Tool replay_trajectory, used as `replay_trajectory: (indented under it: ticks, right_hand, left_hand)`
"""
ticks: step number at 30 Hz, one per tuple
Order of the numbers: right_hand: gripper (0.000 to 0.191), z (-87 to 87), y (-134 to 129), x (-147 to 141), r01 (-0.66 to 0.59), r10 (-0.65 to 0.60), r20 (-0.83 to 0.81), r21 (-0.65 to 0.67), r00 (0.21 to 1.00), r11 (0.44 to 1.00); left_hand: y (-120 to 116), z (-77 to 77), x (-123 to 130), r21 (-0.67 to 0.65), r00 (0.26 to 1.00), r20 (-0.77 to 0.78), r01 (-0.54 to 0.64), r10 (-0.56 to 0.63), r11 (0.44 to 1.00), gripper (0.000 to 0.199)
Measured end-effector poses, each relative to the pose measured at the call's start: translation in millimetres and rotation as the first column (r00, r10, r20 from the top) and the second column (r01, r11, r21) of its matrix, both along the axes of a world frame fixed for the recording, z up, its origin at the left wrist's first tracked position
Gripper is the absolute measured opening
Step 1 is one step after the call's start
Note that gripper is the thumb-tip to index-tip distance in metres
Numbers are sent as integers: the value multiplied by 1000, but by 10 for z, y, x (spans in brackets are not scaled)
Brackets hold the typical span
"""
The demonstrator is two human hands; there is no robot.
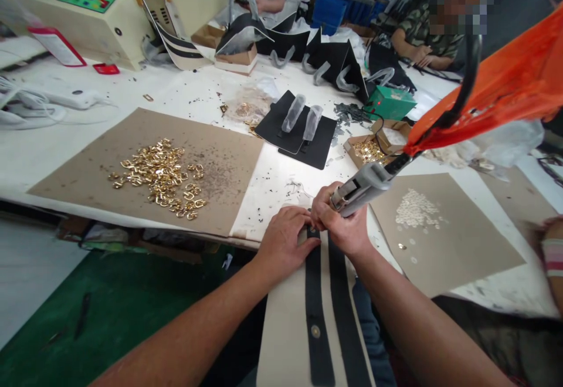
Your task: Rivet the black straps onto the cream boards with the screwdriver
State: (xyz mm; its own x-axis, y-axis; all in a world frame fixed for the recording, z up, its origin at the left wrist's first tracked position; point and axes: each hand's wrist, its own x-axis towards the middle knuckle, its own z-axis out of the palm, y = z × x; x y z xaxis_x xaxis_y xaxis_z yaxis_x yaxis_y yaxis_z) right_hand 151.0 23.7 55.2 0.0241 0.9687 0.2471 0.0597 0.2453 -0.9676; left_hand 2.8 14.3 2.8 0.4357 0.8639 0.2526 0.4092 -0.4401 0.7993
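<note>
The left hand (285,243) presses down on the top edge of a cream panel with black stripes (285,328), fingers bunched, though whether they pinch it is hard to tell; the panel sits at the edge of the white-covered desk (268,205). The right hand (341,223) closes around a grey handheld tool (363,184), its nose beside the left hand, seemingly to work at that pinned edge. A black cable (472,76) rises away overhead, keeping it off the work. Loose gold metal buckles (160,176) lie spread on a brown card sheet (229,187), seemingly for easy picking.

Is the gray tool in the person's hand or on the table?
In the hand: the right hand wraps its fingers around the gray tool.
</note>
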Motion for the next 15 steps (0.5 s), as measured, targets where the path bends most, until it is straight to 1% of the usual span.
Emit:
replay_trajectory:
  ticks: [4,8,11,15]
  right_hand:
    - [23,-58,26,27,-8,9,5,-49,1000,999]
    - [21,-84,40,36,-33,33,11,-62,999,998]
    - [19,-69,40,15,-40,41,16,-71,999,997]
    - [20,-12,33,-20,-13,19,50,-115,999,993]
  left_hand:
    - [2,-22,1,-4,1000,-15,-6,6,1000,30]
    - [12,-38,4,0,1000,-22,-6,6,1000,27]
    - [19,-41,5,18,1000,-30,-7,8,1000,22]
    - [19,-29,3,33,999,-34,-7,8,999,26]
